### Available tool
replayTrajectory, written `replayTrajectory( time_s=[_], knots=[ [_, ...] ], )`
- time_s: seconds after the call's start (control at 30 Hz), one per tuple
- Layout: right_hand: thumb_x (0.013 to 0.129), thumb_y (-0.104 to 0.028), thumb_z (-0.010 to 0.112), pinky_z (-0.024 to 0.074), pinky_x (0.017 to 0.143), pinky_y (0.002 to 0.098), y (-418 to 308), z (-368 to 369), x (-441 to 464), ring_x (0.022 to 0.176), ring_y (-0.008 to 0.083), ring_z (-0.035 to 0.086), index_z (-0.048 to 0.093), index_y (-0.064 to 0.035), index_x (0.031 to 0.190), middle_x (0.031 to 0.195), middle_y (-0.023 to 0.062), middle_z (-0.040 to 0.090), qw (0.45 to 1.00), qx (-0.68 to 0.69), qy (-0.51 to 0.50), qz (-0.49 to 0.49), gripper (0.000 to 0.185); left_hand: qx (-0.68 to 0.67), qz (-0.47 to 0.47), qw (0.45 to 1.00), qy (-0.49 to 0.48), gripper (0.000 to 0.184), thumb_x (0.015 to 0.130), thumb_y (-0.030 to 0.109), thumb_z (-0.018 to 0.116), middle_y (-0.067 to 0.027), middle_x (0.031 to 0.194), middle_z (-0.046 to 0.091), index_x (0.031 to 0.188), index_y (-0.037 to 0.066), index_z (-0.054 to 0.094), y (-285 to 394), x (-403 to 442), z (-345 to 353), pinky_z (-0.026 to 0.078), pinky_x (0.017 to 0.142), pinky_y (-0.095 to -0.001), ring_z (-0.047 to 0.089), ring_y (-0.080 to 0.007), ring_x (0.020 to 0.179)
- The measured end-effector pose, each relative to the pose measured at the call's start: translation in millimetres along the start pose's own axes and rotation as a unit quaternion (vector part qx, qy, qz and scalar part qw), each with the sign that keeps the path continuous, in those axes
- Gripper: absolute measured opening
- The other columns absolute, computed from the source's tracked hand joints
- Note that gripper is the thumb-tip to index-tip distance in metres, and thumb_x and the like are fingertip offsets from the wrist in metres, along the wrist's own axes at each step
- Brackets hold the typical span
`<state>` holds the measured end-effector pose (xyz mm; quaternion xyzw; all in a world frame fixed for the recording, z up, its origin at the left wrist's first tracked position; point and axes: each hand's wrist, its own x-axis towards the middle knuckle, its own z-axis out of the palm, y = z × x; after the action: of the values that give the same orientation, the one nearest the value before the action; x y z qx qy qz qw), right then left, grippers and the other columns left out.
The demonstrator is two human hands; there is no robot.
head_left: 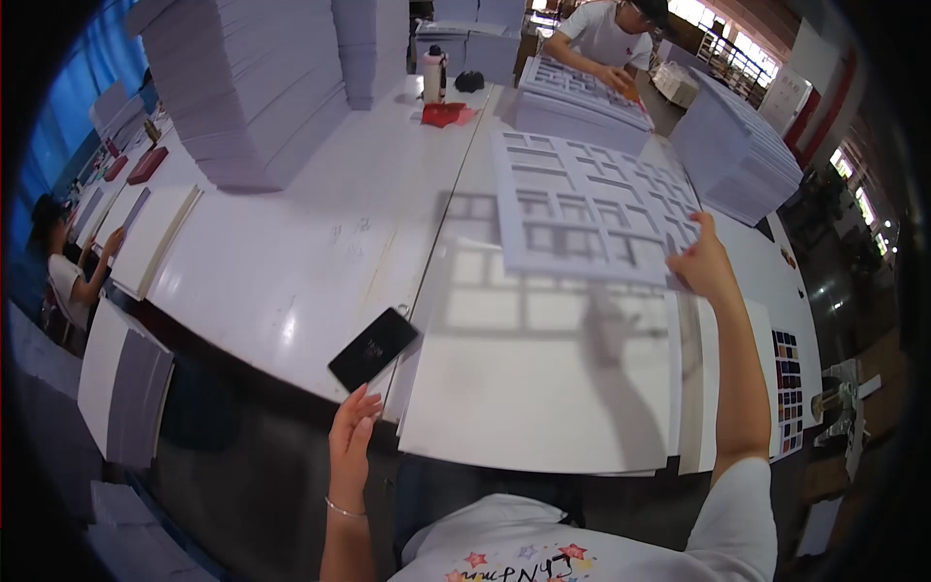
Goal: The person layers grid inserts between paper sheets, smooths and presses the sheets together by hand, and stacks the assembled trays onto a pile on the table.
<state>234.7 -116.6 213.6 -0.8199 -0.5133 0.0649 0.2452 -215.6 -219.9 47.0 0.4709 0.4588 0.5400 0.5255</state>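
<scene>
A white sheet with many rectangular cut-outs (567, 189) is held up by its near right corner in my right hand (700, 260), the fingers closed on it. Its shadow falls on a stack of plain white sheets (533, 388) at the table's front edge. My left hand (355, 427) is off the table's edge, palm up, its fingers apart and holding nothing. Just beyond its fingertips lies a black phone (373, 349) on the white table (281, 262).
Tall paper stacks (242, 87) rise at the back left. A bottle (433, 76) and a red item (444, 114) stand farther back. Across the table a person (611, 39) handles cut-out sheets (582, 97). Another person (66, 267) sits far left. Colour swatches (787, 388) lie right.
</scene>
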Motion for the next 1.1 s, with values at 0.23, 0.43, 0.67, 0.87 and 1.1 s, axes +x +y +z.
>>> replayTrajectory(
  time_s=[0.23,0.43,0.67,0.87,1.1],
  knots=[
    [0.066,-0.008,0.072,0.0440,0.076,0.0404,31,61,-189,0.073,0.0270,0.055,0.033,-0.0067,0.130,0.082,0.0122,0.055,0.999,0.012,-0.034,0.006,0.075,0.007,0.009,0.999,-0.039,0.051,0.080,-0.003,0.046,-0.0114,0.118,0.055,0.130,0.001,0.041,-11,-15,2,0.036,0.095,-0.0288,0.050,-0.0160,0.109],
    [0.077,-0.018,0.067,0.0276,0.104,0.0397,99,70,-218,0.105,0.0303,0.050,0.033,-0.0020,0.133,0.115,0.0190,0.051,0.993,0.081,0.078,-0.023,0.068,0.268,0.123,0.949,-0.107,0.071,0.069,0.004,0.062,-0.0136,0.136,0.039,0.134,0.002,0.034,-6,-31,16,0.025,0.105,-0.0398,0.034,-0.0282,0.127],
    [0.094,-0.030,0.043,0.0276,0.103,0.0363,190,46,-194,0.126,0.0283,0.035,0.020,-0.0063,0.141,0.136,0.0238,0.033,0.949,0.267,-0.044,0.163,0.058,0.450,0.207,0.863,-0.100,0.087,0.063,0.023,0.079,-0.0133,0.134,0.040,0.134,0.002,0.033,-17,-30,41,0.025,0.105,-0.0417,0.031,-0.0340,0.128],
    [0.079,-0.015,0.063,0.0312,0.101,0.0351,136,16,-232,0.121,0.0279,0.042,0.015,-0.0019,0.141,0.130,0.0198,0.043,0.933,0.320,-0.106,0.127,0.079,0.348,0.154,0.925,-0.005,0.086,0.061,0.016,0.080,-0.0160,0.128,0.044,0.132,0.001,0.034,-23,-38,37,0.031,0.102,-0.0400,0.036,-0.0329,0.124],
    [0.055,0.003,0.077,0.0337,0.101,0.0393,112,23,-264,0.125,0.0358,0.038,0.017,-0.0081,0.141,0.131,0.0225,0.041,0.991,0.013,-0.134,-0.008,0.105,0.151,0.120,0.981,0.008,0.081,0.066,0.000,0.076,-0.0159,0.127,0.044,0.133,-0.001,0.031,-41,-34,26,0.036,0.100,-0.0354,0.046,-0.0252,0.116]
  ],
)
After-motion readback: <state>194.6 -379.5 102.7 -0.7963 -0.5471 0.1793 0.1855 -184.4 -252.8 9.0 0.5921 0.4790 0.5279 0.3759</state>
